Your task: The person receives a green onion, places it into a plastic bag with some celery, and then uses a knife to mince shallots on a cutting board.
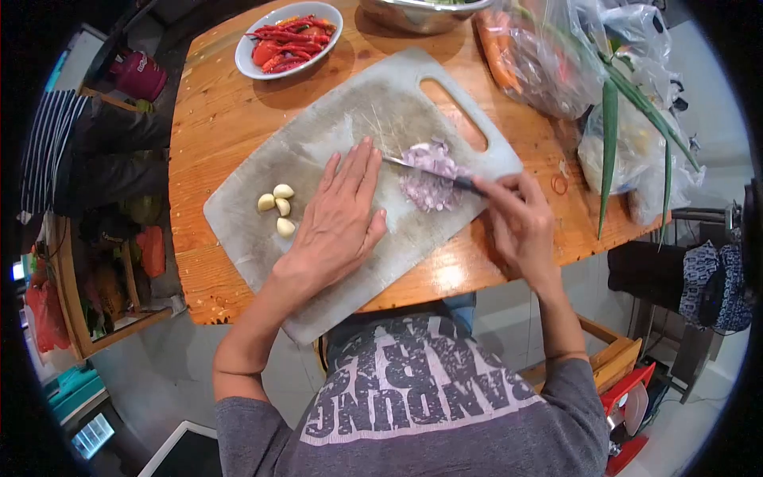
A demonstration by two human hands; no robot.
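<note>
My right hand (520,222) grips the dark handle of a kitchen knife (429,168), whose blade lies across a pile of chopped shallots (429,195) and points left. My left hand (338,215) rests flat over the middle of a worn white cutting board (262,171), its fingers stretched out and holding nothing. The knife tip comes close to the left fingers. Several peeled garlic cloves (284,205) sit on the board just left of that hand.
A white bowl of red chillies (241,60) stands at the back of the wooden table (211,103), beside a metal bowl (421,20). Plastic bags with carrots (497,48) and green onion leaves (609,147) crowd the right side. A red rubber band (559,185) lies near the board.
</note>
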